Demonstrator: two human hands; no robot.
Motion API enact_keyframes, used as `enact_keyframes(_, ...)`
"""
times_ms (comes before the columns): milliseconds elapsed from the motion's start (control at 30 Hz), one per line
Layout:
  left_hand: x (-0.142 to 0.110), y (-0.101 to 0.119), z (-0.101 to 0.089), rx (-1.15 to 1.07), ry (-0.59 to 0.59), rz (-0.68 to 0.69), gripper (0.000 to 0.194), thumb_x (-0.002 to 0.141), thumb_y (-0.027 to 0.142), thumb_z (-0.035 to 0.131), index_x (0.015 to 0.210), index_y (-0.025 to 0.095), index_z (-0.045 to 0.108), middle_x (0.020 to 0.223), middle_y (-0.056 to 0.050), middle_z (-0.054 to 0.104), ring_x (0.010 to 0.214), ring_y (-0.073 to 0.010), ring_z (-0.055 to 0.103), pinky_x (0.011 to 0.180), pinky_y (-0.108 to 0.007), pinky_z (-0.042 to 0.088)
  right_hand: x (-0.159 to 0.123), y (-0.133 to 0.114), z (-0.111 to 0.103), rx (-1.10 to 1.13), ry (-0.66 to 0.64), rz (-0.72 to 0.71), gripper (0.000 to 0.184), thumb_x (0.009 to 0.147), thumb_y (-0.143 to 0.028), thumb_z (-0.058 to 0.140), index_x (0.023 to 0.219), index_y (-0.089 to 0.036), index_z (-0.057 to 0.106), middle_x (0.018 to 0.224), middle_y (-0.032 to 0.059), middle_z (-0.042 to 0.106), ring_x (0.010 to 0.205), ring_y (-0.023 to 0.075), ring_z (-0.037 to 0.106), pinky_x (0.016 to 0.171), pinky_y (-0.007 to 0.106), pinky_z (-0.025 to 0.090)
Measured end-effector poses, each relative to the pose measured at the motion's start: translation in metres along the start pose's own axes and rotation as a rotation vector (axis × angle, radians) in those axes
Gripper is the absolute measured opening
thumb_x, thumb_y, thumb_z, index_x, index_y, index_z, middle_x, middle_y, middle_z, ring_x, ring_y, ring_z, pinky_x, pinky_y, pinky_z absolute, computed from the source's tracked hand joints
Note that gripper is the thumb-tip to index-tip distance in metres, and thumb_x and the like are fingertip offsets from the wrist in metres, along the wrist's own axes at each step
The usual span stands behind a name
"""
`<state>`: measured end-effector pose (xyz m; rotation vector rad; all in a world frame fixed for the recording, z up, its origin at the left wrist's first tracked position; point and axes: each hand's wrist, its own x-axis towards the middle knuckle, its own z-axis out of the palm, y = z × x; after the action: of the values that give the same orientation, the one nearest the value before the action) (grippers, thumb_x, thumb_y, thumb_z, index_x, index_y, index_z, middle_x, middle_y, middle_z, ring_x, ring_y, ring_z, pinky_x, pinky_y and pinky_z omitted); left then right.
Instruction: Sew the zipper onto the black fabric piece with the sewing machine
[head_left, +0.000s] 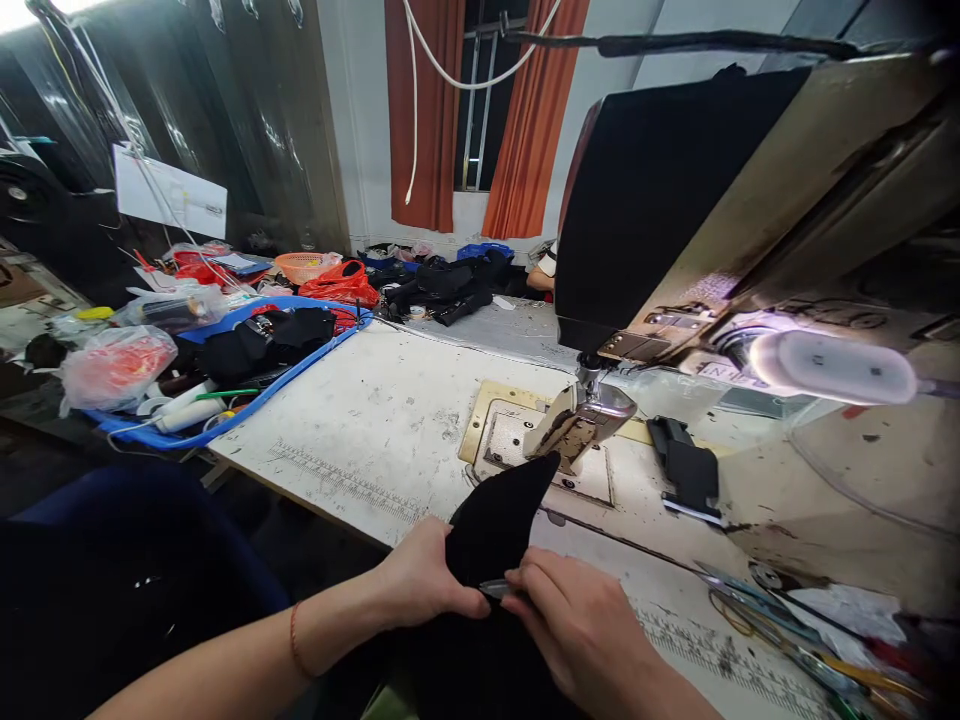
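A piece of black fabric (499, 520) lies at the near edge of the white sewing table (390, 420), its pointed tip reaching toward the presser foot (577, 425) of the sewing machine (750, 220). My left hand (420, 580) pinches the fabric's left edge. My right hand (577, 625) rests on the fabric and holds a small metal tool (495, 590), thin and silvery, against the cloth between the two hands.
A blue tray (225, 400) at the left holds black pieces, plastic bags and tubes. Black fabric (442, 285) is piled at the table's far side. A black clip part (686, 470) lies right of the needle plate. Scissors and tools (780, 620) lie at the right.
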<state>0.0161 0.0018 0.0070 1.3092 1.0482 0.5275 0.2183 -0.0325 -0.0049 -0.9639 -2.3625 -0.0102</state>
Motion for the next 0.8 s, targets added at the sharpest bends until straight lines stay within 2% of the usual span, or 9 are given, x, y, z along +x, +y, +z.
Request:
enact_keyframes(100, 0.000, 0.000, -0.001, 0.033, 0.012, -0.015, 0.021, 0.050, 0.016, 0.076, 0.061, 0.014, 0.058, 0.058, 0.006, 0.048, 0.056, -0.0096, 0.041, 0.049, -0.022, 0.030, -0.001, -0.001, -0.005, -0.027, 0.021, 0.017, 0.016, 0.093, -0.013, 0.046, 0.081, -0.019, 0.055, 0.068, 0.0026, 0.058, 0.054, 0.0158, 0.053, 0.049, 0.028, 0.031)
enact_keyframes(200, 0.000, 0.001, -0.001, 0.049, 0.011, -0.018, 0.021, 0.050, 0.017, 0.077, 0.065, 0.014, 0.063, 0.061, 0.004, 0.054, 0.058, -0.0119, 0.047, 0.053, -0.023, 0.035, -0.001, 0.001, -0.012, 0.026, 0.030, 0.089, 0.010, 0.094, -0.017, 0.048, 0.086, -0.020, 0.055, 0.071, 0.0022, 0.060, 0.056, 0.0156, 0.055, 0.050, 0.027, 0.034)
enact_keyframes(267, -0.001, 0.003, -0.001, 0.052, 0.003, -0.014, 0.022, 0.050, 0.019, 0.077, 0.070, 0.013, 0.067, 0.064, 0.003, 0.058, 0.061, -0.0137, 0.051, 0.055, -0.023, 0.038, -0.002, 0.002, -0.016, 0.060, -0.009, 0.131, 0.004, 0.093, -0.019, 0.051, 0.093, -0.020, 0.054, 0.077, 0.0027, 0.062, 0.061, 0.0164, 0.058, 0.052, 0.027, 0.037)
enact_keyframes(367, -0.001, 0.003, 0.000, 0.034, -0.008, 0.002, 0.026, 0.051, 0.019, 0.077, 0.075, 0.013, 0.070, 0.067, 0.003, 0.060, 0.065, -0.0148, 0.053, 0.059, -0.024, 0.040, -0.003, 0.002, -0.016, 0.104, -0.110, 0.156, 0.006, 0.092, -0.019, 0.052, 0.097, -0.021, 0.054, 0.082, 0.0033, 0.063, 0.066, 0.0181, 0.060, 0.054, 0.028, 0.039)
enact_keyframes(500, -0.002, 0.003, 0.001, 0.010, -0.015, 0.015, 0.025, 0.049, 0.020, 0.078, 0.071, 0.013, 0.067, 0.066, 0.003, 0.057, 0.062, -0.0127, 0.049, 0.057, -0.023, 0.037, -0.005, 0.000, -0.010, 0.164, -0.165, 0.176, 0.006, 0.093, -0.018, 0.049, 0.094, -0.022, 0.054, 0.079, 0.0026, 0.062, 0.067, 0.0183, 0.060, 0.056, 0.029, 0.041)
enact_keyframes(600, -0.002, 0.002, 0.001, 0.012, -0.020, 0.009, 0.022, 0.050, 0.019, 0.077, 0.066, 0.013, 0.062, 0.063, 0.004, 0.052, 0.059, -0.0106, 0.043, 0.053, -0.023, 0.033, -0.003, -0.001, -0.008, 0.179, -0.164, 0.176, 0.009, 0.094, -0.019, 0.046, 0.093, -0.021, 0.055, 0.079, 0.0029, 0.062, 0.066, 0.0178, 0.060, 0.056, 0.029, 0.041)
enact_keyframes(800, -0.002, 0.002, 0.001, 0.015, -0.024, 0.012, 0.022, 0.052, 0.019, 0.076, 0.066, 0.014, 0.060, 0.063, 0.005, 0.049, 0.059, -0.0100, 0.041, 0.051, -0.022, 0.030, 0.003, -0.005, -0.009, 0.124, -0.140, 0.152, 0.010, 0.092, -0.017, 0.047, 0.088, -0.020, 0.055, 0.075, 0.0027, 0.063, 0.063, 0.0175, 0.060, 0.053, 0.028, 0.040)
